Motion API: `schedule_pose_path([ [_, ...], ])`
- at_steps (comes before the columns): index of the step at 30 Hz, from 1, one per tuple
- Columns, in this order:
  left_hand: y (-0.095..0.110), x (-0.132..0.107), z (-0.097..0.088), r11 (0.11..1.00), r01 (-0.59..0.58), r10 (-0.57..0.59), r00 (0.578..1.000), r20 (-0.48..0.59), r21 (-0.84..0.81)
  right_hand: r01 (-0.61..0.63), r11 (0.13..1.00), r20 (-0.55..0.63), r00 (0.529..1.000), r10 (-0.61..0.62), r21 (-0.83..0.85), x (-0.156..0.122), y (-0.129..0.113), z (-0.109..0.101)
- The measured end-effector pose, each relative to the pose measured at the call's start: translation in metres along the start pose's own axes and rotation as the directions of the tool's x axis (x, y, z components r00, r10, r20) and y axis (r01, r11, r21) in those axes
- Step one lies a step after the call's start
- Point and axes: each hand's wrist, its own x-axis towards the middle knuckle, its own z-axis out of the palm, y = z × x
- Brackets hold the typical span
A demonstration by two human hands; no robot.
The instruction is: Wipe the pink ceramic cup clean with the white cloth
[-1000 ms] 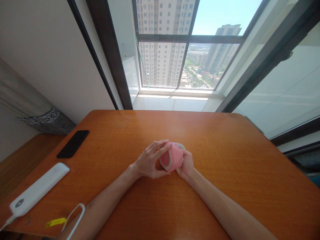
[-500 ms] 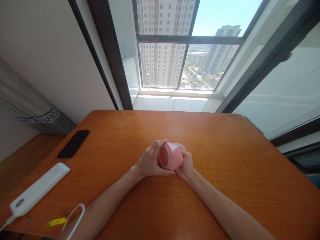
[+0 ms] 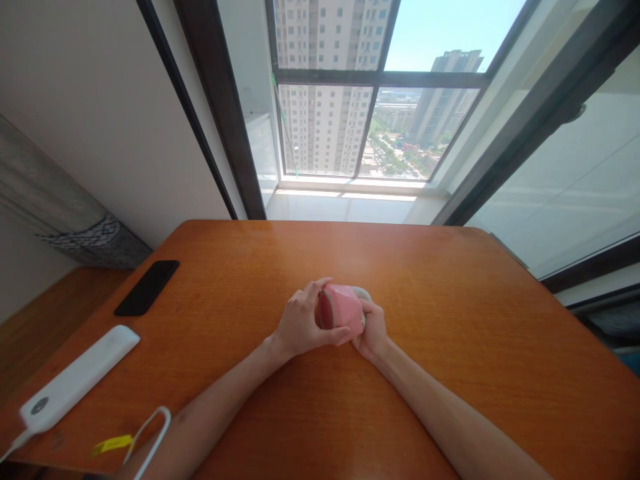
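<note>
Object (image 3: 347, 308), pink, in grip of broadly curved left hand (image 3: 301, 323) and tighter right hand (image 3: 373, 332)

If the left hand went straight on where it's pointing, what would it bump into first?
The pink cup, which the left hand is touching. Just past that, probably the right hand, though depth is hard to judge.

Several parts are escaping view.
At centre, the left hand (image 3: 300, 321) is covering part of the open end of the pink object (image 3: 349, 308), which is hiding most of the right hand's (image 3: 373, 330) fingers. The bottom edge is cutting off both forearms (image 3: 445, 407) and, at lower left, the white cable (image 3: 164, 425). The round mark (image 3: 39, 405) there is appearing too small to read.
</note>
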Motion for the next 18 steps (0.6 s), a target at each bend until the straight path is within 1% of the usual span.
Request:
schedule_pose_path([
  [9, -0.0029, -0.0016, 0.0002, 0.999, 0.028, -0.027, 1.000, 0.005, -0.026, -0.045, 0.999, 0.055, 0.998, 0.044, 0.012, -0.0003, -0.0005, -0.0007],
  [18, -0.0036, -0.0018, 0.0001, 0.996, 0.078, -0.076, 0.996, 0.039, -0.042, -0.058, 0.998, 0.028, 0.998, 0.058, -0.003, -0.0022, -0.0020, 0.0001],
])
